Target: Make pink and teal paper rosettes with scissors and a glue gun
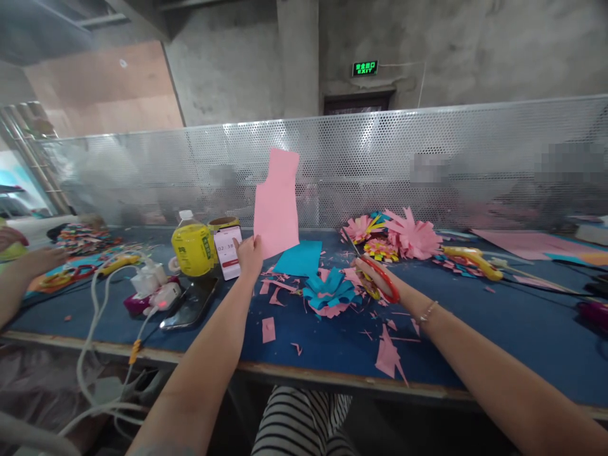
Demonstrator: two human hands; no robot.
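Note:
My left hand (249, 254) pinches the lower left corner of a pink sheet of paper (277, 209), held upright above the table; a piece is cut out of its upper left. My right hand (373, 278) has its fingers in the red and yellow handles of a pair of scissors (390, 288), whose blades point up and to the left, apart from the sheet. Between the hands lies a blue paper flower (331, 291) with pink in it. Just behind it is a blue paper sheet (300, 258). Pink scraps (388, 356) are scattered around.
Pink and yellow paper flowers (412, 234) stand behind my right hand, with a yellow glue gun (472, 259) to their right. On the left are a yellow-labelled bottle (192, 246), an upright phone (227, 252), a flat dark phone (190, 305), and chargers with cables (149, 285). Another person's arm (28, 269) reaches in at far left.

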